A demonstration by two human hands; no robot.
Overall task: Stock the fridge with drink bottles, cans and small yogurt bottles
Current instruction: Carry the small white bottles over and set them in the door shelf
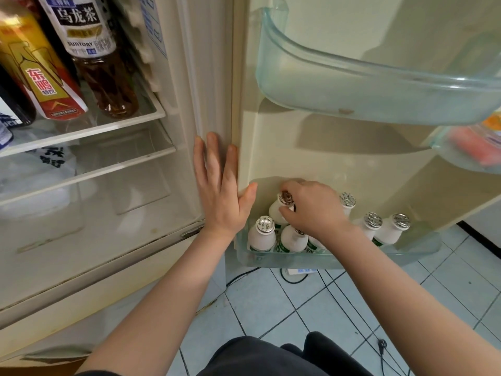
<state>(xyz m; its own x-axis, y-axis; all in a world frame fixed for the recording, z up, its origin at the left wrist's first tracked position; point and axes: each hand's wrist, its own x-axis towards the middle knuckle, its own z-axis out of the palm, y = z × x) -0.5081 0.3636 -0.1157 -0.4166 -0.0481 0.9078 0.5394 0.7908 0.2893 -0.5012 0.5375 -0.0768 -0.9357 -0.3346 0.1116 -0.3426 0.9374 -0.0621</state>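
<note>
A: Why is the left hand [219, 185] flat on the fridge frame [211, 77]?

B: I think it steadies the body while the person leans down. The fingers are stretched upward and the thumb rests on the edge of the open door [325, 147]. It holds nothing.

A: And the right hand [311, 207]?

B: It reaches down into the lowest door bin [339, 257]. The fingers are bent around the neck of one small yogurt bottle [279, 210], just under its foil cap, so the bottle is gripped and stands near the back wall of the bin.

A: Where are the other bottles?

B: In the same bin, upright: two [261, 236] in front of the held one, three [390, 229] on the right (one more is half hidden under the wrist). The tall tea bottle [95, 50] already stands on the inner shelf [108, 126].
</note>
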